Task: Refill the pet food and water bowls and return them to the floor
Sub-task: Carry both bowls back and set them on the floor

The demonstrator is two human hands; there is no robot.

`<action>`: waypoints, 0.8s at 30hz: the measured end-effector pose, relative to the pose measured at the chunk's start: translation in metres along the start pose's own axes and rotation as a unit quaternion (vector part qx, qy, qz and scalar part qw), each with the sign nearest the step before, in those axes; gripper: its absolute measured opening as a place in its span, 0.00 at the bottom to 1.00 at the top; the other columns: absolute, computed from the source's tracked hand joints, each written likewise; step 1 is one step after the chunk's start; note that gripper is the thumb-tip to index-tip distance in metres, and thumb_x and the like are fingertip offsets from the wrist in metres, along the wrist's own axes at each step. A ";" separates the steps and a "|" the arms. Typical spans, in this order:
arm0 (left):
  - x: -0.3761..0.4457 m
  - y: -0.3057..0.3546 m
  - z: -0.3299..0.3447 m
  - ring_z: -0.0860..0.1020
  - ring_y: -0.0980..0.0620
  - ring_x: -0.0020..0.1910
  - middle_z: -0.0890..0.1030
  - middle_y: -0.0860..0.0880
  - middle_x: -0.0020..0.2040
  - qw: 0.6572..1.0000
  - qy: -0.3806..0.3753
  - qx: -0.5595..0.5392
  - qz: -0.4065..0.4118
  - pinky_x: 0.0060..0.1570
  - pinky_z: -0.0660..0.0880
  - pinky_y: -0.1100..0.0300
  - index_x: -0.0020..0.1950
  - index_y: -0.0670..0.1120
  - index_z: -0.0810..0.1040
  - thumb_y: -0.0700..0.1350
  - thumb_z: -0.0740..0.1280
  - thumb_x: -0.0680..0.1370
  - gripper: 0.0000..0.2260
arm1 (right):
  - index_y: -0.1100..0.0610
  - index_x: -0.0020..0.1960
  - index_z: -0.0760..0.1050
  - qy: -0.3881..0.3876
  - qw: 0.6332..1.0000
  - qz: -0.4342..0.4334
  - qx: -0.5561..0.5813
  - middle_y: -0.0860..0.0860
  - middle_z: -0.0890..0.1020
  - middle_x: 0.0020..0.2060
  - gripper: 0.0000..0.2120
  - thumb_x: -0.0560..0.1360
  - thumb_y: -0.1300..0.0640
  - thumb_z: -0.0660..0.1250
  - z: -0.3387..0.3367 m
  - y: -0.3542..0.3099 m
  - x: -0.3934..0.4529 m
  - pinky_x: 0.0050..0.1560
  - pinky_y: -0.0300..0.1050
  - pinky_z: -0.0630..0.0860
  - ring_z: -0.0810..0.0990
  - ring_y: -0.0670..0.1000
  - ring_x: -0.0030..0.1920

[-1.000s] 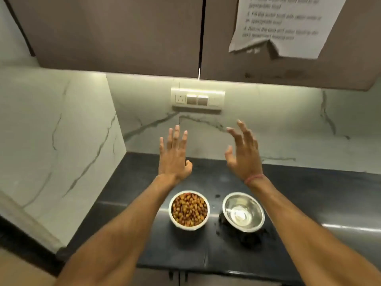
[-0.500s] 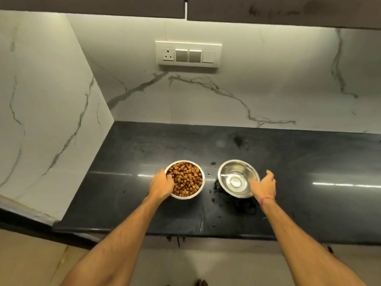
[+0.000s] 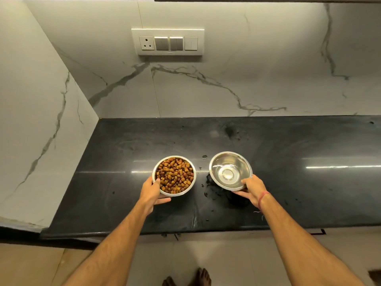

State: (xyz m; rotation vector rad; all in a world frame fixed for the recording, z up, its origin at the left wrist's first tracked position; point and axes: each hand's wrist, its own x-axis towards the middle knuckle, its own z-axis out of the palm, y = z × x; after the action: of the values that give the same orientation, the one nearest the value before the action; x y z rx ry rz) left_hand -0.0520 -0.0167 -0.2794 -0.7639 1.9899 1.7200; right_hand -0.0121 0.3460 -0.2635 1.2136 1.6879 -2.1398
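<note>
Now the food bowl, full of brown kibble, is on the near middle part of the black tabletop, and the water bowl is just beside it on the right, not touching it. The water bowl is shiny steel with clear water in it; it looks a little tilted toward the far side, so I think its near edge is already lifted.

The left hand grips the food bowl at its near left side: the thumb lies over the rim and the fingers curl under the base. The right hand grips the water bowl at its near right side in the same way, thumb on the rim, fingers below. I think each hand takes one bowl from below like this so both can be carried level down to the floor, without spilling water or kibble. Some drops and a wet patch lie on the tabletop between and near the bowls.

Half a second ago the hands only touched the rims from the sides; one second ago they were raised open above the bowls. Both bowls were already full then, and the view has since come closer and lower.
</note>
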 end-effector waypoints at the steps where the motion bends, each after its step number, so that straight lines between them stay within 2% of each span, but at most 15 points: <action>1: 0.000 0.000 0.001 0.89 0.40 0.49 0.84 0.41 0.62 1.000 0.006 0.002 0.001 0.38 0.87 0.48 0.74 0.50 0.74 0.47 0.58 0.91 0.13 | 0.54 0.72 0.76 -0.001 1.000 0.001 -0.002 0.59 0.84 0.62 0.29 0.78 0.76 0.57 0.000 0.000 0.001 0.42 0.57 0.87 0.85 0.62 0.59; 5: 0.000 0.000 0.004 0.88 0.40 0.49 0.84 0.40 0.61 1.000 0.029 0.001 0.009 0.32 0.84 0.56 0.73 0.48 0.75 0.45 0.59 0.90 0.12 | 0.54 0.73 0.75 -0.009 1.000 -0.010 0.010 0.59 0.83 0.63 0.31 0.77 0.77 0.55 0.003 0.004 0.002 0.44 0.58 0.87 0.85 0.62 0.60; 12: -0.005 -0.003 0.011 0.88 0.40 0.50 0.84 0.41 0.62 0.998 0.059 -0.032 0.010 0.32 0.85 0.55 0.74 0.48 0.76 0.45 0.61 0.90 0.13 | 0.55 0.74 0.75 -0.008 1.000 -0.020 0.021 0.59 0.83 0.63 0.30 0.78 0.78 0.57 0.004 0.005 0.000 0.47 0.62 0.87 0.85 0.63 0.60; 18: -0.018 -0.009 0.001 0.87 0.40 0.52 0.83 0.41 0.63 0.994 0.083 -0.070 0.002 0.32 0.85 0.55 0.74 0.48 0.76 0.44 0.61 0.90 0.13 | 0.57 0.70 0.76 -0.024 0.999 -0.027 -0.005 0.60 0.84 0.61 0.26 0.79 0.77 0.58 0.018 0.004 -0.010 0.43 0.59 0.87 0.86 0.62 0.58; 24: -0.036 -0.024 -0.031 0.87 0.39 0.53 0.83 0.41 0.63 0.986 0.125 -0.111 0.000 0.32 0.85 0.55 0.73 0.49 0.77 0.44 0.62 0.89 0.13 | 0.58 0.69 0.77 -0.080 0.995 -0.040 -0.053 0.60 0.84 0.59 0.24 0.80 0.77 0.58 0.054 -0.002 -0.023 0.38 0.55 0.87 0.86 0.63 0.57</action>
State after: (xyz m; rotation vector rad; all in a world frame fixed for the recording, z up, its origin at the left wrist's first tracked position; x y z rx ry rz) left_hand -0.0076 -0.0443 -0.2703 -1.1028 1.9734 1.9506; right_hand -0.0240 0.2919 -0.2450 0.9338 1.7825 -2.0979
